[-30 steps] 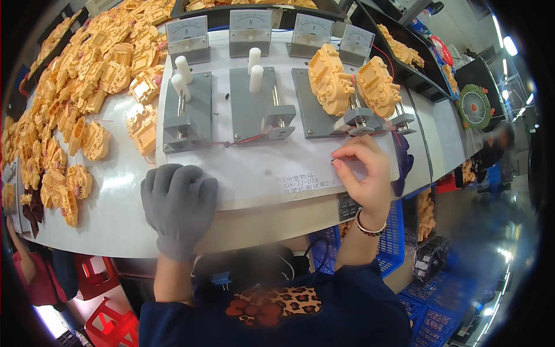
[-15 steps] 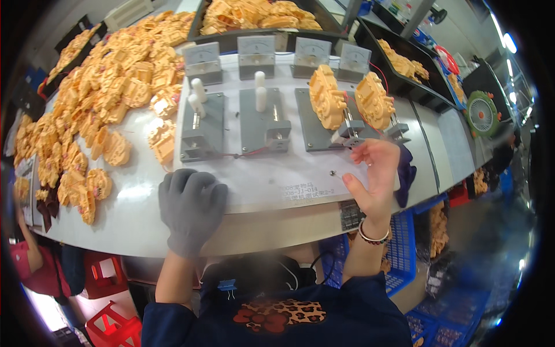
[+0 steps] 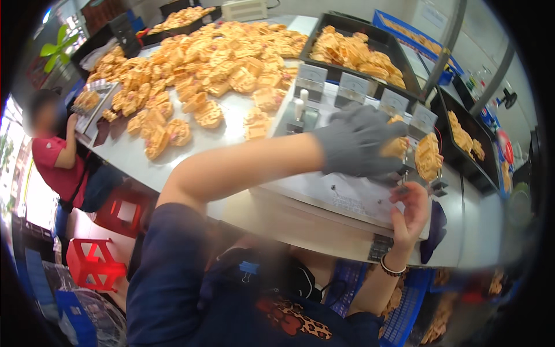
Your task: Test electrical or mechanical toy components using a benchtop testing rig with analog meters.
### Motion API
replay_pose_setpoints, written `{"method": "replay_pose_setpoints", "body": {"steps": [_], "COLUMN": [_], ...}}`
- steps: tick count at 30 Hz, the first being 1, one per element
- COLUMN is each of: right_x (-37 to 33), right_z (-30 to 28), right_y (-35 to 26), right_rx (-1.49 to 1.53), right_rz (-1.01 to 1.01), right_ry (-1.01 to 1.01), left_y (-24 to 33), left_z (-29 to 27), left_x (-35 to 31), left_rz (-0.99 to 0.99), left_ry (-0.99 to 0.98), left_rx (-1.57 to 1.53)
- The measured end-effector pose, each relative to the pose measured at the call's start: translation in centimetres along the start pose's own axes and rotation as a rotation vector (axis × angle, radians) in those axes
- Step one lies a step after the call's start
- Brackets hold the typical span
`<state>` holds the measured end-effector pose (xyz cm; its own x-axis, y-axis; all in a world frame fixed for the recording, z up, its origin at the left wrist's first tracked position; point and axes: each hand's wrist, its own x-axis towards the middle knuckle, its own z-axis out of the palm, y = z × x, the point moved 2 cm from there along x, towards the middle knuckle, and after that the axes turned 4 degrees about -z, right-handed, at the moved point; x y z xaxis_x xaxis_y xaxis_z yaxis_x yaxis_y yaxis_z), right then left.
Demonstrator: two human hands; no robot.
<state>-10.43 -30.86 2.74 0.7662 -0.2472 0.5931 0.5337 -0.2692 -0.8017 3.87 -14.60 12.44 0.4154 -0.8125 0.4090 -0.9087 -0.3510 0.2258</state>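
My left hand [image 3: 361, 141], in a grey glove, reaches across the test board [image 3: 324, 194]. Its fingers close around a yellow-orange plastic housing [image 3: 394, 148] at a grey fixture, and the glove covers much of that part. A second yellow-orange housing [image 3: 428, 157] stands upright on the fixture just to the right. My bare right hand [image 3: 411, 211] is at the front of these fixtures, its fingertips close to a small metal clamp. Its fingers are bent, with the thumb apart from them, and nothing shows between them. Small panel meters [image 3: 352, 89] line the back of the board.
A large pile of similar housings [image 3: 231, 58] covers the table's left. Black bins [image 3: 404, 58] with more housings stand behind and at the right. A dark cloth [image 3: 433, 231] hangs at the right edge, above a blue crate [image 3: 413, 306]. Another person [image 3: 55, 156] sits far left.
My left hand has moved from the board's front left across to the housing at the right and closed around it. My right hand stays by the clamps. The view has turned left.
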Motion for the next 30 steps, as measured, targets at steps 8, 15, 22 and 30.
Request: {"method": "replay_pose_setpoints", "body": {"steps": [8, 15, 22, 30], "right_x": [0.1, 0.0, 0.2, 0.4], "right_z": [-0.2, -0.3, -0.4, -0.2], "right_y": [0.2, 0.3, 0.3, 0.3], "right_rx": [0.016, -0.009, 0.002, -0.010], "right_rz": [0.027, 0.015, 0.012, 0.025], "right_ry": [0.004, -0.012, -0.049, -0.038], "left_y": [-0.1, 0.1, -0.5, -0.7], "left_z": [4.1, 4.4, 5.0, -0.1], "left_x": [8.0, 7.9, 7.0, 7.0], "left_rz": [-0.166, -0.174, -0.163, -0.228], "left_ry": [-0.529, -0.440, -0.225, 0.212], "left_rx": [-0.040, 0.005, 0.011, -0.169]}}
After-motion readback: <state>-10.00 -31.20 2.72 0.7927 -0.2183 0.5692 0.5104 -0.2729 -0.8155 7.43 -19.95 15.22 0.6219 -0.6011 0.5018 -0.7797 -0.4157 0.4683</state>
